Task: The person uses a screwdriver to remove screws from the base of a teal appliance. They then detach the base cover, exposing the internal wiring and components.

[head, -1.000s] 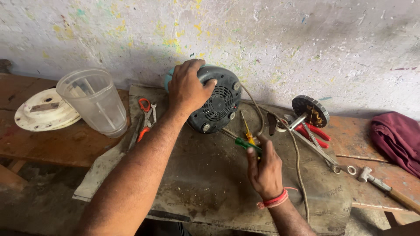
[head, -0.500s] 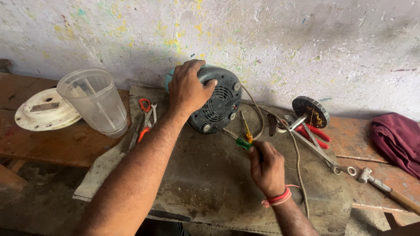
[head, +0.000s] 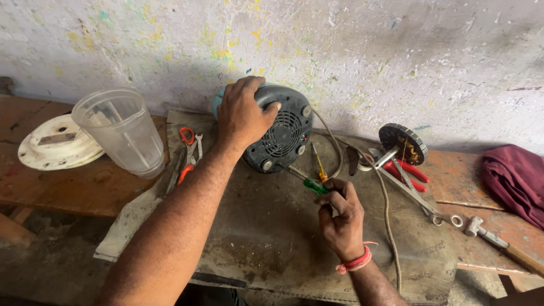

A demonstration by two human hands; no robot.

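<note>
Paint-flecked wall, worn desk (head: 266, 238): appliance base tipped on its side, screwdriver at its underside.

Largest first: my left hand (head: 242, 116) clamps the dark round motor base (head: 283, 133), grip closed over its upper rim, vented underside facing me, the base resting on the desk mat against the wall. My right hand (head: 340, 218) has its grip closed around the green-handled screwdriver (head: 309, 182), shaft angled up toward the lower edge of the base; whether the tip is seated in a screw I cannot tell. Clear plastic jar (head: 122, 130) stands well to the left, red-handled pliers (head: 187, 150) between jar and base. To do it well, I judge: keep the left grip firm so the base cannot roll, line the shaft square to the screw head, press inward before turning, avoid the cord (head: 385, 209) trailing beside my wrist.
</note>
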